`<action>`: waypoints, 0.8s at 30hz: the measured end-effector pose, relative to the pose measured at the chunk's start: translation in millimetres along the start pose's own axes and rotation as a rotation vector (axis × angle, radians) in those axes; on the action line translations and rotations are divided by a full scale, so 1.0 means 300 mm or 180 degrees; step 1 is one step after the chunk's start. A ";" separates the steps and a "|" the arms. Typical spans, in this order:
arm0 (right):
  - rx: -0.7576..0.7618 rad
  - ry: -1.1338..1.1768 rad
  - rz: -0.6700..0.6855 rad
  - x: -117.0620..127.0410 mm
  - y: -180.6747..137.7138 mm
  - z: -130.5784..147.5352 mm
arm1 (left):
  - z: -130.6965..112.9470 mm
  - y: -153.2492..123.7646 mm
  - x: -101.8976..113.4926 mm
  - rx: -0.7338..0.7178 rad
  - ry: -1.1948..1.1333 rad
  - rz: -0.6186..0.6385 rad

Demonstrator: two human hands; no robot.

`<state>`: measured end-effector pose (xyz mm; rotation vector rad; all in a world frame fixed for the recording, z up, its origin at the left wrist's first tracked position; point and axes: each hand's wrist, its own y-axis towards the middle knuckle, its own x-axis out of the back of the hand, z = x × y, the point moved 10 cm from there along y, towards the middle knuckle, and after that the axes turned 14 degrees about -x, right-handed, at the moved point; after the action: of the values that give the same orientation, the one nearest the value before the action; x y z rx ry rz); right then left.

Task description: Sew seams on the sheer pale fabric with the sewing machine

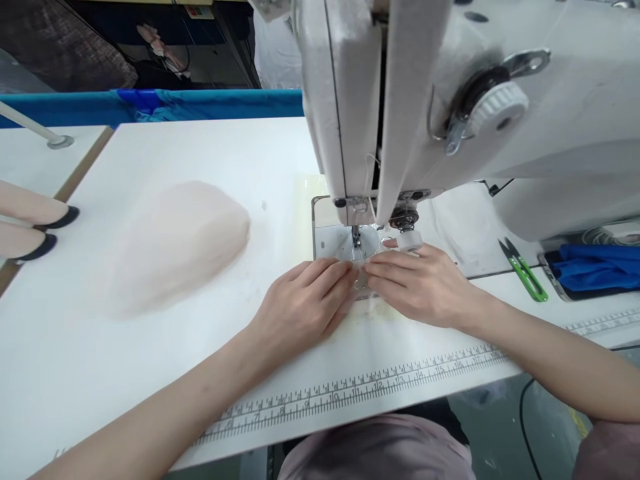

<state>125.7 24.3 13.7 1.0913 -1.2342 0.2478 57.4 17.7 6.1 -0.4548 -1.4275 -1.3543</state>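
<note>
On the white tabletop (275,157), right of its middle and nearer the front edge than the back: one sheer piece (361,283), mostly hidden by fingers. The visible part runs from just below the sewing foot (356,235) towards the front edge; too little shows to tell its full long axis or which end leads.

Left hand (307,297): fingers bent and close together, tips at the piece's left side. Right hand (420,283): fingers close together, tips at its right side. Whether either hand pinches the piece or presses it flat cannot be told.

Sewing machine (345,107), white: stands above both hands, its arm reaching towards the right edge. Metal plate (327,243): set in the tabletop beneath the foot.

Pale beige cloth (195,247): left of the hands, loosely heaped, its long axis slanting from the front left corner towards the back right corner.

Scissors (524,270), green: right of the right hand, blades pointing to the back edge and slightly left, handles towards the front edge. Phone (552,272): just right of the scissors, partly under a blue cloth (595,267).

Ruler markings (350,393): along the front edge.
</note>
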 end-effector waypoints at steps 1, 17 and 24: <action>-0.0003 -0.0003 -0.0006 0.001 0.000 0.001 | -0.003 0.001 0.003 -0.0017 0.0034 -0.0018; 0.0063 0.0017 -0.0107 0.012 0.001 0.016 | -0.037 0.004 -0.012 -0.0292 0.0234 0.0285; 0.0027 0.0058 -0.0143 0.004 0.000 0.012 | -0.030 0.001 -0.027 -0.0244 0.0230 0.0365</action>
<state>123.9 21.0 14.3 1.1207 -1.1921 0.2282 64.3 13.0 -2.7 -0.5249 -1.2748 -1.3232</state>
